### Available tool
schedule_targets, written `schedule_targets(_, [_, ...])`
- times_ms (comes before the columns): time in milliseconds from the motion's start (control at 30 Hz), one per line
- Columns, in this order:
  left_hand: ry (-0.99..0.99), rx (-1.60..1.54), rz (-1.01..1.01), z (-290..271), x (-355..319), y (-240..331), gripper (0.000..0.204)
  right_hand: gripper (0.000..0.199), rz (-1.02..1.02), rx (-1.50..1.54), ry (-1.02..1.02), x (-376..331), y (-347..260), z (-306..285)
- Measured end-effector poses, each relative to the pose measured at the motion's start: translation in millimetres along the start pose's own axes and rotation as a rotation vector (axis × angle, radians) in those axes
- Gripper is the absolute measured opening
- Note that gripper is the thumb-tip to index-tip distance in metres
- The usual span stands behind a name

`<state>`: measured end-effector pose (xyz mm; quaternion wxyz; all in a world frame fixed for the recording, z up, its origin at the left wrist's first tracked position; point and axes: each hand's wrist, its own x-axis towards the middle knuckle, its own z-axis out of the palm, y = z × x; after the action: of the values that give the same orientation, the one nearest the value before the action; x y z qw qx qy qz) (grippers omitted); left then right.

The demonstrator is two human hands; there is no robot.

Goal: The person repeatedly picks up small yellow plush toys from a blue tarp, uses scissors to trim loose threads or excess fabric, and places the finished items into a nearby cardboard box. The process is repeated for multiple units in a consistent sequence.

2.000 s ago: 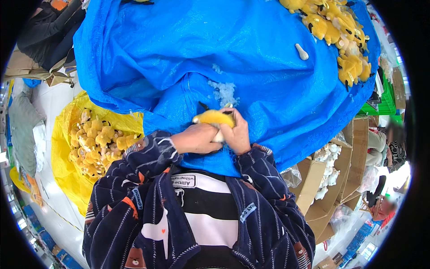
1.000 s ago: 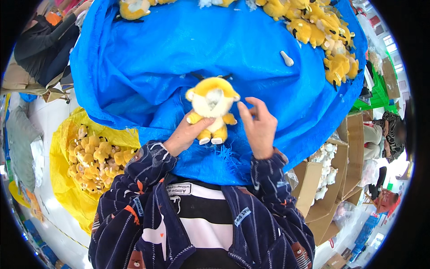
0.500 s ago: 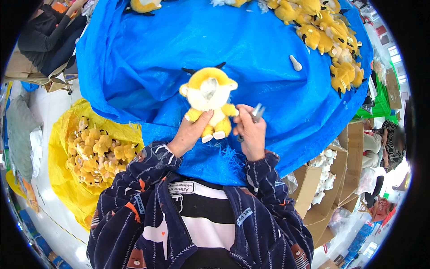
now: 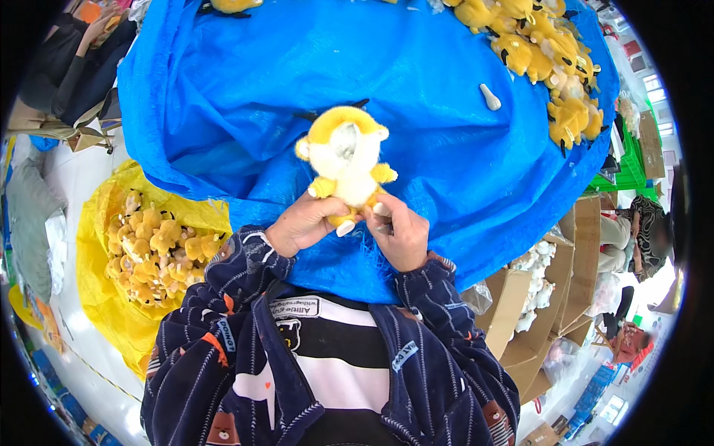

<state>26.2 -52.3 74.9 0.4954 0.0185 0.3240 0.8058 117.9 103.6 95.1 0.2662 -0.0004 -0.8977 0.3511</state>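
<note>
A yellow and white plush toy with black horns lies upright before me over the blue sheet. The front of its head is an opening with pale filling showing inside. My left hand is closed on the toy's lower left side, thumb on its leg. With thumb and fingers my right hand pinches the leg on the other side, by its white foot. The grey metal tool held earlier is out of sight; whether it is still inside my right hand cannot be seen.
A blue plastic sheet spreads under the work, with a heap of plush toys at far right and a small white piece. On the left, a yellow sack holds more toys. Cardboard boxes stand at right. Another person sits far left.
My right hand has come down and inward from beside the toy's arm to its leg. The metal tool no longer shows. My left hand has slid lower on the toy.
</note>
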Motion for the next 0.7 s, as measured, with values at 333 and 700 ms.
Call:
schedule_targets(333, [0.086,0.009,0.079,6,-1,-12,0.038,0.029,0.112,0.162,-0.028,-5,-12,-6])
schedule_targets(700, [0.103,0.099,0.204,6,0,-18,0.042,0.012,0.270,0.238,-0.050,7,-17,-7])
